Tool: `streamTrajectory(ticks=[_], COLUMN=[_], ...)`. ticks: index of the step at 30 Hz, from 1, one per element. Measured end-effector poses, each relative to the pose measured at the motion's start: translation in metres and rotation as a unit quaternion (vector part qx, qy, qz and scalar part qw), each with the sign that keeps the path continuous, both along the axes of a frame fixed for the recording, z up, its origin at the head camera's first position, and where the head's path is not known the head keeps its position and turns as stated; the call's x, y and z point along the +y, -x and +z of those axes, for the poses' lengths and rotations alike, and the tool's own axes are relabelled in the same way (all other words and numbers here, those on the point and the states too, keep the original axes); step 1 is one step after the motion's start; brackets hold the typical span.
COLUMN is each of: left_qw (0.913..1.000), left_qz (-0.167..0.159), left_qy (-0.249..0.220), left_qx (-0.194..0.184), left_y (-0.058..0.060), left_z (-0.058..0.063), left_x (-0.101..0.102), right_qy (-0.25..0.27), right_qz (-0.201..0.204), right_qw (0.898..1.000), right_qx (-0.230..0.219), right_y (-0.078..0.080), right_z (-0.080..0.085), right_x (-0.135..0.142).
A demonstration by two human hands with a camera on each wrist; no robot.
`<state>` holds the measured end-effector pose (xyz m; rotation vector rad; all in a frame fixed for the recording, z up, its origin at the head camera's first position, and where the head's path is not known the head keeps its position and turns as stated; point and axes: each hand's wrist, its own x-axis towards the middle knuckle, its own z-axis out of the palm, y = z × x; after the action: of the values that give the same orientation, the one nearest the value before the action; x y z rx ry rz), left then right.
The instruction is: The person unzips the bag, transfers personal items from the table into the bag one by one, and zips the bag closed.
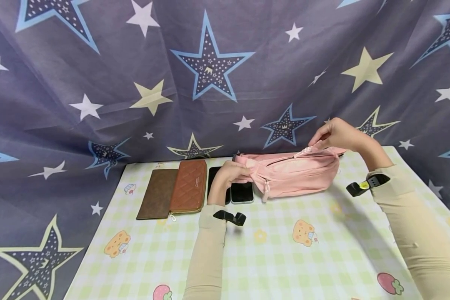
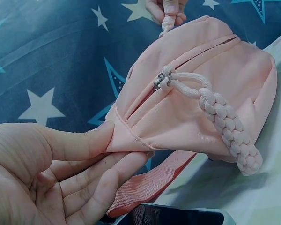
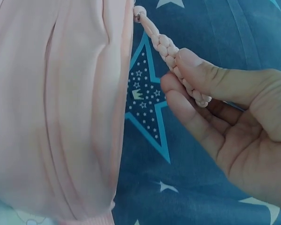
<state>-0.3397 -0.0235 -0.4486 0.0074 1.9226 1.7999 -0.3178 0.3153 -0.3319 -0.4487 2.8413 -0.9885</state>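
Observation:
A pink waist bag point(image 1: 300, 175) lies across the back of the table, its zippers facing up and forward. My left hand point(image 1: 233, 173) pinches the bag's left end between thumb and fingers, as the left wrist view shows with the hand point(image 2: 70, 173) at the fabric corner. My right hand point(image 1: 335, 134) pinches a braided cord zipper pull point(image 3: 171, 56) at the bag's upper edge, above its right part. A second braided pull point(image 2: 225, 124) hangs loose from the front zipper. The pink strap point(image 2: 150, 183) runs under the left end.
Left of the bag lie a brown flat wallet point(image 1: 157, 193), a quilted tan zip wallet point(image 1: 189, 185), and two dark phones, the nearer one point(image 1: 242, 193) partly beneath the bag's end. A star-patterned curtain point(image 1: 210, 116) rises behind the checked tablecloth point(image 1: 270, 258).

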Motion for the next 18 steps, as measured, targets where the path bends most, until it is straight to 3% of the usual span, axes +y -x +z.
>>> streamTrajectory(ticks=[18], left_qw=[1.0], left_qz=[-0.002], left_qy=[-0.003], left_qx=[0.003], left_y=[-0.001], left_z=[0.003], left_x=[-0.001], right_qy=[0.016], right_qz=[-0.043], right_qw=[0.999], right_qx=[-0.017], right_y=[-0.003], right_z=[-0.003], right_x=[0.026])
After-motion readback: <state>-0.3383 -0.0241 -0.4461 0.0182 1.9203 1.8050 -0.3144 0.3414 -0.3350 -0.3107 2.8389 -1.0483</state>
